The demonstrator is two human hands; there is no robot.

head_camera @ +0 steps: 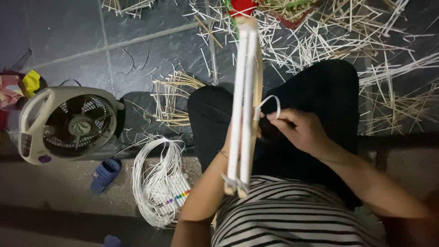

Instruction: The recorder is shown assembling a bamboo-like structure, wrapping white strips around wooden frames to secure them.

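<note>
A long frame of pale strips and a bamboo stick (245,91) stands upright over my lap, from my striped shirt up toward the floor's scattered sticks. My left hand is hidden behind this frame; only the forearm (206,183) shows, and it seems to hold the frame from behind. My right hand (299,130) is at the frame's right side, fingers pinched on a thin white strip (270,103) that loops up and back to the frame.
A small white box fan (68,124) lies on the floor at left. A coil of white strips (155,183) with coloured markings rests by my left knee, next to a blue sandal (105,174). Several cut bamboo sticks (320,41) litter the floor ahead.
</note>
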